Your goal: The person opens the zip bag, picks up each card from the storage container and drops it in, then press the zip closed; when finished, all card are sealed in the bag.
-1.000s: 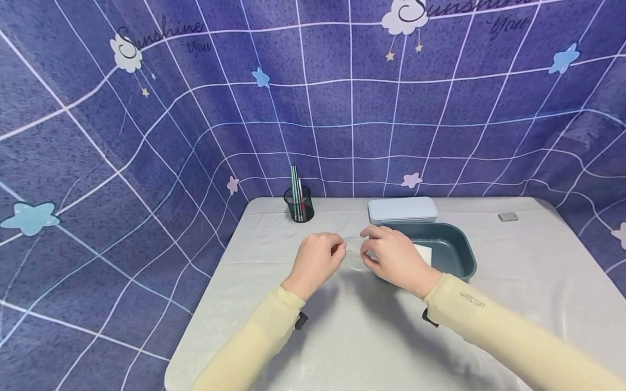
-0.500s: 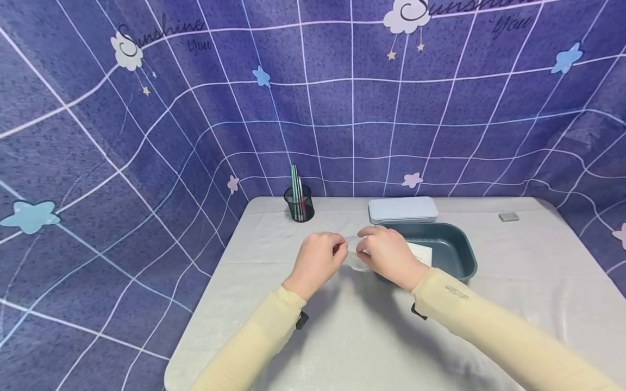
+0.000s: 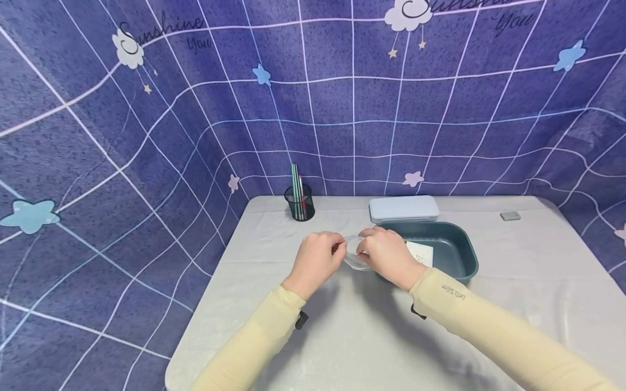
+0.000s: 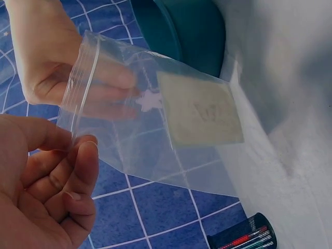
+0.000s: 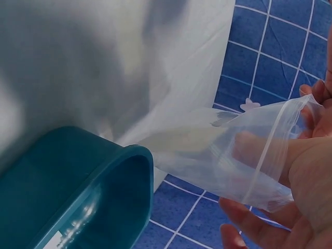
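Observation:
Both hands hold a clear zip bag (image 4: 155,129) above the grey table (image 3: 371,336), just left of a teal tub (image 3: 452,247). A pale square sachet (image 4: 199,111) lies inside the bag. My left hand (image 3: 318,258) pinches the bag's zip edge between thumb and fingers. My right hand (image 3: 386,255) pinches the same edge from the other side, fingers seen through the plastic in the left wrist view. In the right wrist view the bag (image 5: 228,155) hangs beside the tub's rim (image 5: 124,155).
A white packet (image 3: 421,252) lies in the teal tub. A pale blue flat case (image 3: 403,208) sits behind the tub. A black mesh pen cup (image 3: 299,202) stands at the back left, a small grey eraser (image 3: 509,215) at the back right. Blue patterned cloth surrounds the table.
My right hand has shifted slightly left, closer to the left hand, along the bag's edge. The left hand has stayed put.

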Motion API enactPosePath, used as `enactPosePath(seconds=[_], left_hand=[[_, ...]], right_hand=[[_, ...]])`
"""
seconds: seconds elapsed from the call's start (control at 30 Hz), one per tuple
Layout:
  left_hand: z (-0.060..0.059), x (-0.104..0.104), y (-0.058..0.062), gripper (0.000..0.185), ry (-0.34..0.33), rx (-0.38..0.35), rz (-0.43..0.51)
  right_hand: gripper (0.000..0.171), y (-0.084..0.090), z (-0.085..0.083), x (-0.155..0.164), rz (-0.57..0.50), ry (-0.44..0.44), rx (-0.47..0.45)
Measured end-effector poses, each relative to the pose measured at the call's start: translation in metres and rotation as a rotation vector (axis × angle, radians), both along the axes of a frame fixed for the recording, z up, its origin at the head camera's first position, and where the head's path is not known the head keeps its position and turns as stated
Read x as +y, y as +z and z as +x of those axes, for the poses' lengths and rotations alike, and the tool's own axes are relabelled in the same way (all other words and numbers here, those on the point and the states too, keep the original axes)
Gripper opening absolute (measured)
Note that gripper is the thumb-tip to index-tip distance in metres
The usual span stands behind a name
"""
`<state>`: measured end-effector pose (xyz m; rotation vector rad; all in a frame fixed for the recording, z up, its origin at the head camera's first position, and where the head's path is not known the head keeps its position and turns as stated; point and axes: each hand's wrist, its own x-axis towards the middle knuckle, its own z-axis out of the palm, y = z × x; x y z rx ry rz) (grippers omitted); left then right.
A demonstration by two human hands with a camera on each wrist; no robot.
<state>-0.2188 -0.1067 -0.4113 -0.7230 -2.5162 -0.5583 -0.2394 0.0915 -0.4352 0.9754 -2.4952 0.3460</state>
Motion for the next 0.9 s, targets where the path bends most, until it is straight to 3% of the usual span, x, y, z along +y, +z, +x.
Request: enactPosePath(seconds=[0.47,0.9], left_hand=[[0.000,-0.001,0.000,0.016,-0.008,0.000,0.007],[-0.003,-0.003,-0.003,0.016,-0.002,0.002,0.004]], right_hand=[[0.015,0.014,0.014,0.011,-0.081,0.056,0.009],[0.011,0.025,0.023,0.027,-0.150,0.003,0.081]])
